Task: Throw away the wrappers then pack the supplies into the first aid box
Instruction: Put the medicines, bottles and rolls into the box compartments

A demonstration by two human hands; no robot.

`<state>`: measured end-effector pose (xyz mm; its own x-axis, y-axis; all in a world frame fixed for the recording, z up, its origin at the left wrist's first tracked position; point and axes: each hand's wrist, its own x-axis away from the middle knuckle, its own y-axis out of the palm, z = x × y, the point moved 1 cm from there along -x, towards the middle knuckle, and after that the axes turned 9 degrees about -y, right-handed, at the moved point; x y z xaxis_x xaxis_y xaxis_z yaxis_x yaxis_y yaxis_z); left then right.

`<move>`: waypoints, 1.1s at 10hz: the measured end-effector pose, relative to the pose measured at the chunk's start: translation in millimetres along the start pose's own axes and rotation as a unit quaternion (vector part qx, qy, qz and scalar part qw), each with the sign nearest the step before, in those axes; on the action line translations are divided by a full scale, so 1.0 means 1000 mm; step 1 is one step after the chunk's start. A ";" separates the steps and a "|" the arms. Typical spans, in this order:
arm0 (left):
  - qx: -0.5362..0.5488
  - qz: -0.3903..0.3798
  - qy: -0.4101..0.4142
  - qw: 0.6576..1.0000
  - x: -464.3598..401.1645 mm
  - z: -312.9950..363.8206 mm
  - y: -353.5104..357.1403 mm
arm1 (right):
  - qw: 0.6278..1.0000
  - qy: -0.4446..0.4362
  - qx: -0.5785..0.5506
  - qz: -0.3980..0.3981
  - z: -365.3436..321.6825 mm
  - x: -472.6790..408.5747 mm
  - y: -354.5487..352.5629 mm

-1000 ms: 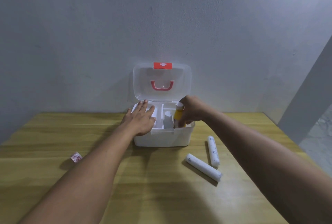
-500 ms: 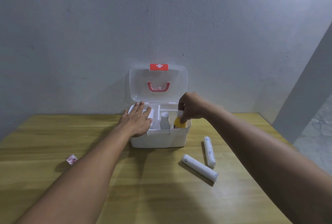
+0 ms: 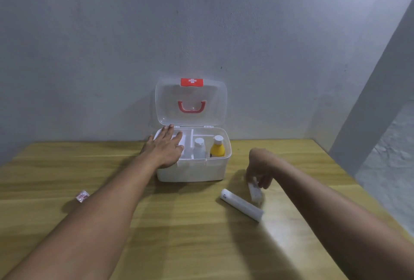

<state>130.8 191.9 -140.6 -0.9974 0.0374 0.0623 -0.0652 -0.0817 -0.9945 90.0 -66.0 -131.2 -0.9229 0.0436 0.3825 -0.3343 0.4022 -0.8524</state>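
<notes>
The white first aid box point(image 3: 192, 171) stands open at the back of the wooden table, its clear lid upright against the wall. Inside it stand a white bottle point(image 3: 199, 147) and a yellow bottle point(image 3: 217, 148). My left hand point(image 3: 164, 148) lies flat with spread fingers on the box's left rim. To the right of the box, my right hand point(image 3: 259, 167) reaches down, fingertips closing on the upper end of a white bandage roll point(image 3: 255, 192) lying on the table. A second white bandage roll point(image 3: 242, 204) lies just in front of it.
A small pink and white packet point(image 3: 82, 196) lies on the table point(image 3: 190, 235) to the left of my left forearm. A grey wall stands right behind the box. The table's right edge drops to a pale floor.
My right hand let go of the yellow bottle, which now stands in the box, and moved right and down to the nearer bandage roll. My left hand stayed on the box.
</notes>
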 end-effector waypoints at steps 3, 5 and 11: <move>-0.002 -0.001 0.000 1.000 -0.001 -0.001 -0.001 | 0.928 -0.197 -0.113 0.294 -0.036 0.030 -0.058; -0.004 -0.003 0.000 1.000 0.002 0.000 0.000 | 0.899 -0.268 -0.086 0.335 -0.053 0.043 -0.048; 0.003 -0.001 -0.002 1.000 -0.001 -0.001 0.001 | 0.961 -0.205 0.184 -0.002 -0.031 0.049 0.007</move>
<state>131.5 193.0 -141.9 -0.9973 0.0344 0.0642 -0.0670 -0.0879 -0.9939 48.5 -32.2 -107.7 -0.8938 -0.3515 0.2784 -0.3137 0.0465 -0.9484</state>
